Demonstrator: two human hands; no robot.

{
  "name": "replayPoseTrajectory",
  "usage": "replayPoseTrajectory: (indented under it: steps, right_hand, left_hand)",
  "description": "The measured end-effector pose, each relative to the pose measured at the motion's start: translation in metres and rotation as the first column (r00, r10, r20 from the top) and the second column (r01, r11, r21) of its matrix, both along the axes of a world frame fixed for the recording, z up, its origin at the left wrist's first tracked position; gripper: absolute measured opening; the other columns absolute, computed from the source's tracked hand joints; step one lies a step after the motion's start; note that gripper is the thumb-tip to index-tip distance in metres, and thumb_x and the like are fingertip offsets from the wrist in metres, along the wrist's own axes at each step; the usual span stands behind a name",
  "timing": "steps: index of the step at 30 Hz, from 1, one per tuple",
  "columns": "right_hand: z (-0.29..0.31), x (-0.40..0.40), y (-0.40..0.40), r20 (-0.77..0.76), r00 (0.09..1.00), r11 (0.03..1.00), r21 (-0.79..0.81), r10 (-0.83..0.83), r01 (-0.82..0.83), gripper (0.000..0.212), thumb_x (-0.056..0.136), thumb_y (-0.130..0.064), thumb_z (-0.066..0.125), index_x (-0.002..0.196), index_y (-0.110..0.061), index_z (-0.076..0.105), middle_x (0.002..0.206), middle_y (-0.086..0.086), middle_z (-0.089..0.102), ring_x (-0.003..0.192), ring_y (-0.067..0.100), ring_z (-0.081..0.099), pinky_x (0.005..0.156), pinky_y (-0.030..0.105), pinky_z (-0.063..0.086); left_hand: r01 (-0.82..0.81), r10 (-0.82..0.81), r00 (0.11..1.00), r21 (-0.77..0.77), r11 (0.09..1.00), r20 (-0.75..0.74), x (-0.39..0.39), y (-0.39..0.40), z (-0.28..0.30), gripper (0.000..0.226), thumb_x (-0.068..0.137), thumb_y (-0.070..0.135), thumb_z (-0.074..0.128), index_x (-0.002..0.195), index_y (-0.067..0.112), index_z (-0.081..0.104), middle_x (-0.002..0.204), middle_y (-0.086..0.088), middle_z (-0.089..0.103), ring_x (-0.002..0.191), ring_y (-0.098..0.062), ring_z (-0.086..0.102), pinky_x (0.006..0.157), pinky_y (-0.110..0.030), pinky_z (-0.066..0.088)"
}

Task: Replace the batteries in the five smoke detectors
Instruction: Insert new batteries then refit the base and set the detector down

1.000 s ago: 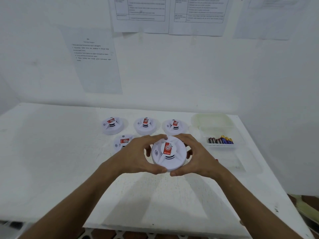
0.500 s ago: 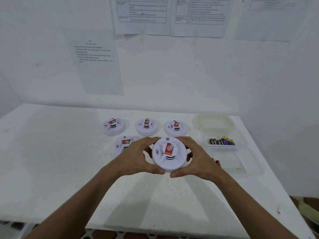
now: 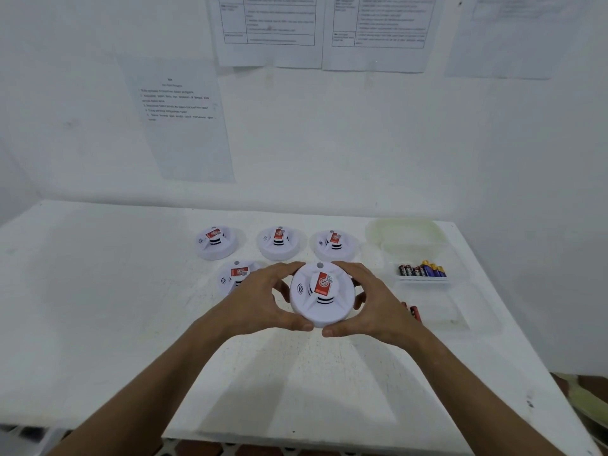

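Single head-worn view, facing forward and down, near white table, wall behind

A white table meets white walls hung with printed sheets.

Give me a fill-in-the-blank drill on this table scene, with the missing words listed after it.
1. Both hands, the left hand and the right hand, grip one smoke detector by its ____.
2. The number of other detectors lying on the table is ____.
3. The row of batteries lies in a clear tray to the ____ of the held detector.
4. The label on top of the held detector is mainly ____.

Missing words: rim; four; right; red
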State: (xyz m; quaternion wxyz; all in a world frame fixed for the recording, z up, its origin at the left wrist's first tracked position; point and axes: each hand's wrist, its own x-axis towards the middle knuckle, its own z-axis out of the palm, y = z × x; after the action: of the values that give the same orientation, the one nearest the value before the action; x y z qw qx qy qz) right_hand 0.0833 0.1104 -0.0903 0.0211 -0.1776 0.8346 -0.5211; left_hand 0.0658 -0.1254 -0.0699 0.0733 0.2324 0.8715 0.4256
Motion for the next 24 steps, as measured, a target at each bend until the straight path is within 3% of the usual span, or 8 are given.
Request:
replayPoseTrajectory:
  steps: [24]
  right_hand:
    - [-0.0023, -0.0039, 0.0003, 0.034, 0.999, 1.0, -0.006, -0.028, 0.029, 0.098, 0.054, -0.027, 0.096, 0.136, -0.04, 0.044, 0.131, -0.026, 0.05, 0.109, -0.001, 0.052, 0.073, 0.014, 0.048]
  left_hand:
    - [-0.002, 0.002, 1.0, 0.012, 1.0, -0.004, -0.0028, 0.0012, -0.0014, 0.082, 0.061, 0.041, 0.088, 0.133, 0.042, 0.049, 0.115, 0.028, 0.06, 0.093, -0.006, 0.062, 0.065, -0.013, 0.049]
